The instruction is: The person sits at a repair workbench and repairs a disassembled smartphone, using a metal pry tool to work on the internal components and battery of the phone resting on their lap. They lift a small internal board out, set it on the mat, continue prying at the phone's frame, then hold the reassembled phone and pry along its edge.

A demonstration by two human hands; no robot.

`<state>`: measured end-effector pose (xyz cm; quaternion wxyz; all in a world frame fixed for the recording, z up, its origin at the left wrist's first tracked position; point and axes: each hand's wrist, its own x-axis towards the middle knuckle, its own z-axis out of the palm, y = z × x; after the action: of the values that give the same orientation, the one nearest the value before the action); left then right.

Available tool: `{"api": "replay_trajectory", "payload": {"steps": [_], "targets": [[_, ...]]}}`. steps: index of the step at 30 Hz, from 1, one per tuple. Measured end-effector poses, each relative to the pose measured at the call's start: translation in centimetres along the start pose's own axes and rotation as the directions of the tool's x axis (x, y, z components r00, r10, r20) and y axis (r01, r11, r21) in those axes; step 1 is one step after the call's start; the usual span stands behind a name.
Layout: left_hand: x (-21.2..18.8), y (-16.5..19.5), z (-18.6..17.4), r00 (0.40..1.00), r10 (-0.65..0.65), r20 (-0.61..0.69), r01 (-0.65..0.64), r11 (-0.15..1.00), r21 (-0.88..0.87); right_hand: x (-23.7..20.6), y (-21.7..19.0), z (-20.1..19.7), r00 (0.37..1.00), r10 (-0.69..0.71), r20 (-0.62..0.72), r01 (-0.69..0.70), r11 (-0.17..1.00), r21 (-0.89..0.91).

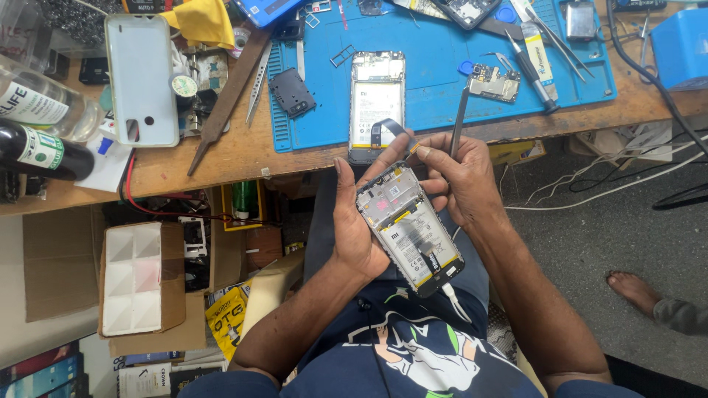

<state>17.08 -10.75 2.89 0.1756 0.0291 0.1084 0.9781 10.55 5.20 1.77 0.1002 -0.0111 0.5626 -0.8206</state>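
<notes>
An opened smartphone (410,230) with its back off, battery and boards showing, rests above my lap. My left hand (352,221) grips it along its left edge. My right hand (459,175) steadies the phone's upper right corner and pinches thin metal tweezers (459,121), whose tip points up toward the bench. A second opened phone (377,103) with a loose flex cable lies on the blue work mat (442,81) just beyond my hands. A white cable hangs from the held phone's lower end.
A small circuit board (493,82), screwdrivers (532,66), a black cover plate (292,92) and a metal file (228,96) lie on the wooden bench. A pale phone case (140,77) and bottles (37,125) sit at left. Cardboard boxes (140,276) stand below; another person's bare foot (634,289) is at right.
</notes>
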Motion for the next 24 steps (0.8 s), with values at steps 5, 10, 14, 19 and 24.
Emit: {"api": "replay_trajectory", "payload": {"steps": [5, 10, 14, 19, 24], "targets": [[0.3, 0.0, -0.4, 0.998, -0.032, 0.057, 0.034, 0.999, -0.033, -0.2, -0.5, -0.2, 0.999, -0.041, 0.016, 0.043, 0.994, -0.103], [0.3, -0.2, -0.7, 0.997, 0.082, 0.01, -0.082, 0.996, 0.018, -5.3, -2.6, -0.9, 0.92, -0.375, -0.112, 0.304, 0.866, -0.396], [1.6, -0.4, -0.1, 0.974, 0.224, -0.026, -0.222, 0.973, 0.057, -9.7, -5.0, 0.3, 0.881, -0.472, 0.022, 0.387, 0.694, -0.608], [2.5, -2.2, 1.0, 0.948, 0.317, -0.045, -0.313, 0.947, 0.078, -10.5, -4.0, 2.5, 0.849, -0.528, -0.021, 0.309, 0.527, -0.792], [3.1, -2.7, 1.6, 0.905, 0.393, -0.161, -0.362, 0.912, 0.192, -9.0, -3.4, 1.4, 0.882, -0.444, -0.155, 0.229, 0.693, -0.683]]}}
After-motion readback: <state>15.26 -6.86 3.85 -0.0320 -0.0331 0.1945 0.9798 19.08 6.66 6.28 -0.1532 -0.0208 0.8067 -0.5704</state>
